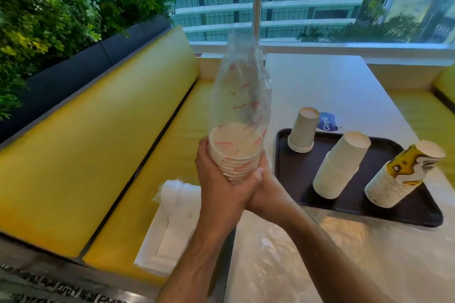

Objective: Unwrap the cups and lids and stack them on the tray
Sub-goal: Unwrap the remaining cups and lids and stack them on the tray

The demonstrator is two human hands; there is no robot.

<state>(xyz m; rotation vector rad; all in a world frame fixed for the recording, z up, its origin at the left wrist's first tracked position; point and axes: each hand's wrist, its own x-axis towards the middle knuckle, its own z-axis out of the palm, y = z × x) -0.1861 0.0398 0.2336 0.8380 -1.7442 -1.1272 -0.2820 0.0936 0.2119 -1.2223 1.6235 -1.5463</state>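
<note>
On the left, on the yellow seat [115, 145], I see a flat white packet [170, 224] lying near its edge; it could slide off if bumped. In the middle, my left hand [219, 179] and right hand [264, 188] both have their fingers curled tight around a stack of cups [234, 152], held up just left of the tray. A clear bag [242, 91] with red writing I cannot read sticks up, loose and floppy, over the cups. If I tug too hard, I think the cups may pop out and fall. On the right, the dark tray [293, 170] holds three cup stacks, and the two tall ones lean, so a knock could tip them. Just past the tray, a blue sticker [326, 122] on the table [332, 86] says "ClayG".
</note>
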